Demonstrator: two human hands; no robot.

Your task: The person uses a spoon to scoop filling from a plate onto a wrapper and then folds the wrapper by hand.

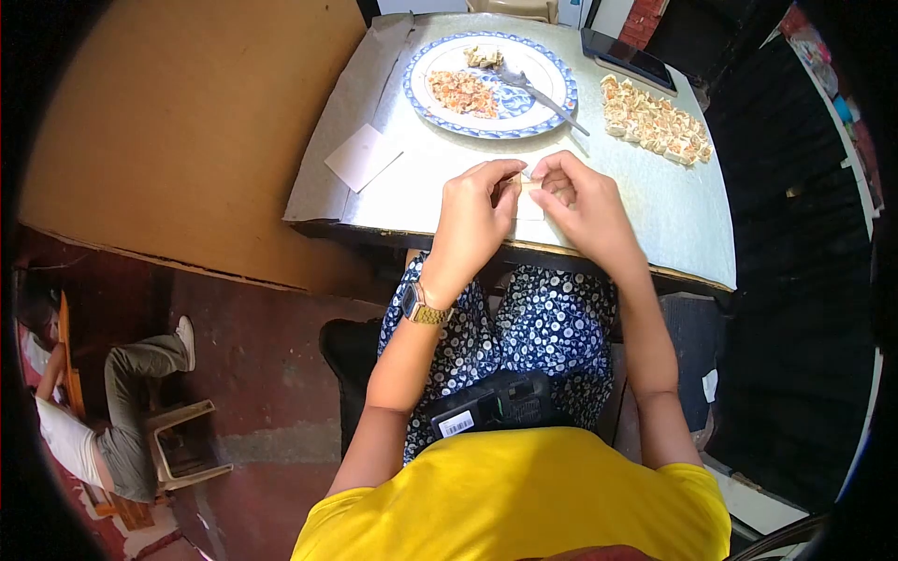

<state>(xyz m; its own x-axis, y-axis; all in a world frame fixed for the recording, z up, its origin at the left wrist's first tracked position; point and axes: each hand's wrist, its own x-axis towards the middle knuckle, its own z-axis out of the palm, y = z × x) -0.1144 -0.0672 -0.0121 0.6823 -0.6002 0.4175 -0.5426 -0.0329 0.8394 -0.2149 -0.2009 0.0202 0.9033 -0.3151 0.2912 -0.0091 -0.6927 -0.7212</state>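
Note:
A small pale dumpling wrapper (530, 186) is pinched between my two hands at the near edge of the table. My left hand (475, 208), with a watch on its wrist, has thumb and forefinger closed on the wrapper's left side. On the right side, my right hand (591, 208) grips it with curled fingers. Just beyond them sits a blue-rimmed oval plate (423, 105) with orange-flecked chopped filling (463, 94) and a greenish-yellow clump (484, 59). A spoon (552, 101) rests on the plate, its handle over the rim.
Small folded dumplings (657, 122) lie in rows at the right, below a dark phone (629, 58). A pale square sheet (363, 157) lies on the left of the table (412, 201). A brown panel (187, 131) stands at the left; another person (122, 411) sits beyond it.

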